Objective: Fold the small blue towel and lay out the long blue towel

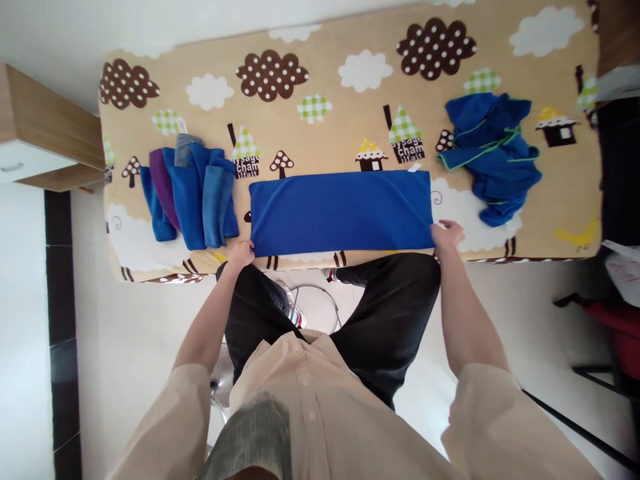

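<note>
Head view — cloud-print bed [550, 200] by white wall; left hand [242, 254], right hand [447, 236] each pinching the blue cloth's [341, 212] near corners.

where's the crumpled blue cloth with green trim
In the head view, the crumpled blue cloth lies on the patterned mat's right side, beyond the right hand.

A home bedroom: a bed [350, 87] in a cartoon cloud-and-house sheet, with a wooden cabinet [45, 127] just beside it.
</note>
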`<state>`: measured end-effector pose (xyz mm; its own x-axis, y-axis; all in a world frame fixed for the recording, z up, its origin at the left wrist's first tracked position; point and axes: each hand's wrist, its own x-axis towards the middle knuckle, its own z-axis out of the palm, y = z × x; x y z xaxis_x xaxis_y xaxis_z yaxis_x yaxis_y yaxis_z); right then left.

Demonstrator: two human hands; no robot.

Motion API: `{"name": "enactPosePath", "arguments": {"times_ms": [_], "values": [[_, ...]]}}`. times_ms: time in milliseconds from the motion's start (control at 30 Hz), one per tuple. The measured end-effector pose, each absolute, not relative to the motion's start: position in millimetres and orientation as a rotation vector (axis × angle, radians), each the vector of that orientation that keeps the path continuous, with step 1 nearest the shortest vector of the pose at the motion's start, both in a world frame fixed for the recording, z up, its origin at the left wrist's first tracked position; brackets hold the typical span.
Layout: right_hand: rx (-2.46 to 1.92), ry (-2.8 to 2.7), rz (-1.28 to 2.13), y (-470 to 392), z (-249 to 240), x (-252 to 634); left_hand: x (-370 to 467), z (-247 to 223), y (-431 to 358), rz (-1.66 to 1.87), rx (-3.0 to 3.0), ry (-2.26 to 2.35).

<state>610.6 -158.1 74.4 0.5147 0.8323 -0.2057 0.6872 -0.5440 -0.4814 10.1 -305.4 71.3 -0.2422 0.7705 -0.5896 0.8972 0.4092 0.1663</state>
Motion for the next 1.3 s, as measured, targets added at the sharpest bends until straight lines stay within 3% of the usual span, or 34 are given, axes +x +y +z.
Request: {"name": "enactPosePath", "arguments": {"times_ms": [200, 400, 567, 767, 867, 1000, 1167, 1300], "values": [[-2.267, -1.566, 0.527, -156.4, 99.3, 450.0, 2.7, 73.6, -259.4, -0.064, 1.503, 2.098], [-2.351, -1.63, 0.815, -224.7, 57.8, 323.6, -24.7, 55.8, -174.5, 0.441, 1.545, 2.058], [-2.431, -1.724, 0.852, -235.0, 36.4, 319.2, -44.2, 28.9, -110.0, 0.61, 1.513, 1.966], [-2.438, -1.716, 0.92, -229.7, 26.7, 320.5, -51.2, 17.8, -67.6, 0.244, 1.538, 1.968], [-2.469, -1.708, 0.809, -230.7, 24.1, 317.9, -57.3, 19.7, -61.0, 0.289, 1.475, 2.051], [-2.504, -1.73, 0.763, -229.7, 25.0, 314.6, -38.8, 31.5, -73.7, 0.494, 1.407, 2.155], [-2.481, -1.743, 0.717, -231.9, 21.7, 317.5, 42.0, 39.2, -129.0, 0.812, 1.512, 2.157], [-2.336, -1.84, 0.626, -224.6, 11.6, 341.4, 86.9, 26.5, -171.7, 0.588, 1.527, 2.136]]}}
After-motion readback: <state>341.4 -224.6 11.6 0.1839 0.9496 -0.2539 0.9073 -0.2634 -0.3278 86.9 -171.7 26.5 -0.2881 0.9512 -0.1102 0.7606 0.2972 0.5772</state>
